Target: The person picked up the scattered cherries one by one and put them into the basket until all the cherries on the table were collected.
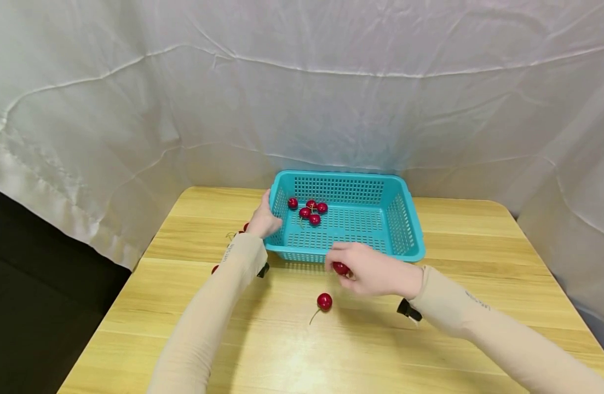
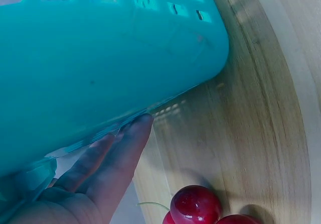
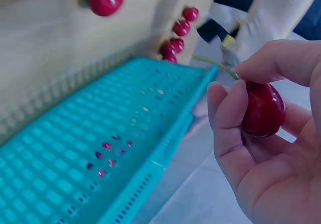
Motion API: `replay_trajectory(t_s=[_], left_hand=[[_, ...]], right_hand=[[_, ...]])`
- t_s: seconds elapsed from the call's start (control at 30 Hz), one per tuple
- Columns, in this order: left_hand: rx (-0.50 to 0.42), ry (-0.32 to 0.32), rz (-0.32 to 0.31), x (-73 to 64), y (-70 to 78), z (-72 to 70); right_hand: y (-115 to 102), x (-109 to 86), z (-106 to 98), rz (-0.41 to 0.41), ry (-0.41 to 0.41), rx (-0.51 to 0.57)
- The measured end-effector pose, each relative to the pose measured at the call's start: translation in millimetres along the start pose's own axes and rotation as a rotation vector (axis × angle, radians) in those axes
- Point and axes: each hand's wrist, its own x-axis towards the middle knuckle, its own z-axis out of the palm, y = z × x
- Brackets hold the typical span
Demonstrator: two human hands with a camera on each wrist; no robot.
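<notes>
A blue-green plastic basket [image 1: 414, 219] stands at the back of the table, several red cherries [image 1: 305, 213] lying in its left half. My left hand [image 1: 264, 221] holds the basket's left rim, thumb over the edge; in the left wrist view the fingers [image 2: 123, 156] lie along the outer wall. Just in front of the basket, my right hand [image 1: 373, 268] pinches a cherry [image 3: 264, 109] between thumb and fingertips, its green stem [image 3: 213, 65] sticking out. Another cherry [image 1: 324, 302] with its stem rests on the table below that hand.
More cherries [image 2: 195, 204] lie on the wooden table [image 1: 459, 350] left of the basket, partly hidden by my left arm in the head view. A pale curtain [image 1: 331, 109] hangs behind the table and along its sides. Dark cloth [image 1: 45, 284] is at the far left.
</notes>
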Motion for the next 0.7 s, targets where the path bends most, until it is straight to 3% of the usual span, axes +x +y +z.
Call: replay_trajectory(t_s=[0.4, 0.7], left_hand=[[-0.005, 0.000, 0.006, -0.6, 0.2, 0.0], [0.007, -0.002, 0.004, -1.4, 0.5, -0.8]], right_hand=[[14.9, 26.3, -46.2, 0.032, 0.123, 0.077], [35.7, 50.7, -58.0, 0.173, 0.170, 0.166]])
